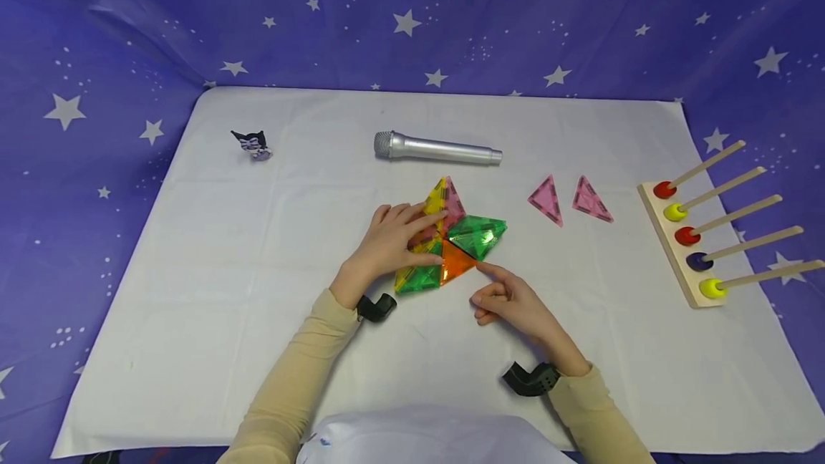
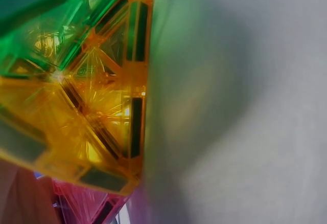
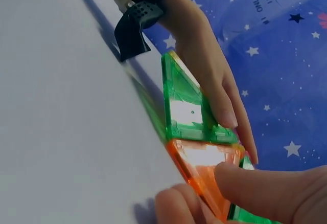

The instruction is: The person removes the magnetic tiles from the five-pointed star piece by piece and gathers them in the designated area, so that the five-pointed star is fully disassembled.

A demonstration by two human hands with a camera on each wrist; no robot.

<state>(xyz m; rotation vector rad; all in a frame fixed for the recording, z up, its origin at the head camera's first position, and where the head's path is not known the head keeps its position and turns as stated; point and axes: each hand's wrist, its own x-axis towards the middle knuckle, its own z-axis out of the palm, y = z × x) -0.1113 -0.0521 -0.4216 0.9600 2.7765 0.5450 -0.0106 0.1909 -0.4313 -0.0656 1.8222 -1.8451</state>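
A cluster of translucent triangular magnetic tiles lies near the table's middle, with green [image 1: 422,279], yellow [image 1: 435,197], pink [image 1: 454,199] and orange tiles [image 1: 456,263] joined edge to edge. My left hand [image 1: 387,238] rests over its left side, fingers spread across the tiles and thumb by the orange one. My right hand [image 1: 509,299] touches the outer corner of the orange tile with a straight index finger, its other fingers bent beneath. In the left wrist view, yellow tiles [image 2: 97,111] fill the left side close up. The right wrist view shows fingertips against the orange tile [image 3: 204,157].
Two loose pink triangle tiles [image 1: 546,200] [image 1: 590,199] lie to the right. Behind the cluster is a silver toy microphone [image 1: 445,149]. A small black-eared figurine [image 1: 253,145] stands at the back left. A wooden peg board [image 1: 677,249] with coloured beads stands at the right edge.
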